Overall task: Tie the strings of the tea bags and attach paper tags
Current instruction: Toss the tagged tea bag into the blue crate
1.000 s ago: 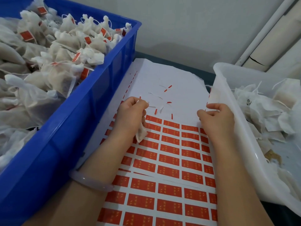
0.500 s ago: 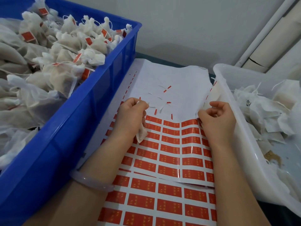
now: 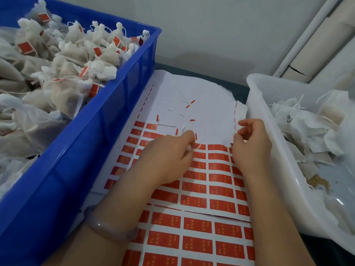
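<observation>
Step in hand: judged as fixing a paper tag to 1 tea bag's string, at the topmost unpeeled row of the tag sheet (image 3: 219,177).
Left hand (image 3: 169,156): fingers curled, thumb and forefinger pressed together on a pale string (image 3: 199,145) at the top row of red tags; the bag on that string is not visible.
Right hand (image 3: 253,148): fingers curled at the sheet's right edge, thumb and forefinger tips close together; whether they pinch a tag or the backing cannot be told.
Done, tags: the far part of the sheet is stripped backing (image 3: 207,104), white with only thin red slivers left, so many tags are already used.
Done, bags: the blue crate (image 3: 123,104), along the bench's (image 3: 192,72) left edge, is heaped with tied tea bags (image 3: 63,73), many showing a red tag.
Left, bags: the white tub (image 3: 257,112), along the bench's right edge, holds a smaller pile of untagged bags (image 3: 311,127) with loose strings.
Left, tags: several full rows remain on this sheet, and a second sheet (image 3: 192,240) lies under it towards the near edge.
Progress: judged well past the midpoint, the crate being far fuller than the tub.
</observation>
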Tool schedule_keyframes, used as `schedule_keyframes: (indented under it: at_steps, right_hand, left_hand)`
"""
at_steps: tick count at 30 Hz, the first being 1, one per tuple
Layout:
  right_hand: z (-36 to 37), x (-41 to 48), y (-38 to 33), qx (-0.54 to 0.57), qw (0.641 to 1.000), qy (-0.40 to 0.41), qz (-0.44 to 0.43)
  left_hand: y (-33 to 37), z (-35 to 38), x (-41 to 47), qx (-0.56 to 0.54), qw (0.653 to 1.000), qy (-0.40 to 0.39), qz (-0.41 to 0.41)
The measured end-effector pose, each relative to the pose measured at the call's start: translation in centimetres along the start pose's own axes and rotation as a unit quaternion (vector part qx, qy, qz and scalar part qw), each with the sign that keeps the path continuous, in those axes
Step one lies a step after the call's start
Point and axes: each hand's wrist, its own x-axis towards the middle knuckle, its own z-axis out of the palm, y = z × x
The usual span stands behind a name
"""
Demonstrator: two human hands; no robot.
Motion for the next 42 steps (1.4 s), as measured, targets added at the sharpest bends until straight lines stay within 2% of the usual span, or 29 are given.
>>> schedule_keyframes:
  at_steps: [4, 8, 11, 14, 17, 21, 27, 30, 32, 37, 42]
  right_hand:
    - [-0.9, -1.0, -1.6, -0.105, 0.991, -0.009, -0.083]
    - [-2.2, -2.5, -3.2, -0.09, 0.983, 0.008, -0.159]
    - [-2.2, -2.7, -3.2, 0.003, 0.995, -0.042, -0.094]
    - [-1.5, -2.0, -3.2, 0.081, 0.993, -0.078, -0.026]
    - [-0.7, -1.3, -3.6, 0.117, 0.99, -0.075, -0.006]
    - [0.1, -1.4, -3.8, 0.198, 0.979, -0.049, 0.006]
    - [0.3, -2.7, -2.9, 0.291, 0.955, -0.053, 0.022]
    - [-0.3, -3.1, -3.2, 0.346, 0.937, -0.03, 0.027]
    - [-0.5, -3.3, -3.2, 0.347, 0.938, -0.019, 0.019]
    - [-0.4, -3.8, -3.3, 0.367, 0.93, -0.019, 0.004]
    - [-0.5, -3.6, -3.4, 0.386, 0.921, -0.04, 0.041]
  left_hand:
    - [-0.1, 0.2, 0.4, 0.03, 0.999, 0.013, -0.026]
    - [0.0, 0.4, 0.4, 0.025, 0.999, 0.02, -0.033]
    - [0.0, 0.4, 0.1, 0.003, 0.999, 0.029, -0.033]
    - [0.4, 0.0, -0.1, -0.116, 0.988, 0.077, -0.061]
    - [0.7, -1.0, 0.0, -0.283, 0.942, 0.142, -0.11]
    - [0.8, -2.3, -0.2, -0.443, 0.87, 0.163, -0.145]
    - [1.1, -2.7, -0.1, -0.504, 0.835, 0.14, -0.171]
    - [1.3, -2.7, -0.2, -0.532, 0.822, 0.118, -0.168]
    - [1.4, -2.7, -0.3, -0.545, 0.813, 0.114, -0.171]
    - [1.7, -2.7, -0.2, -0.534, 0.813, 0.124, -0.195]
    - [2.0, -2.7, -0.3, -0.494, 0.839, 0.131, -0.189]
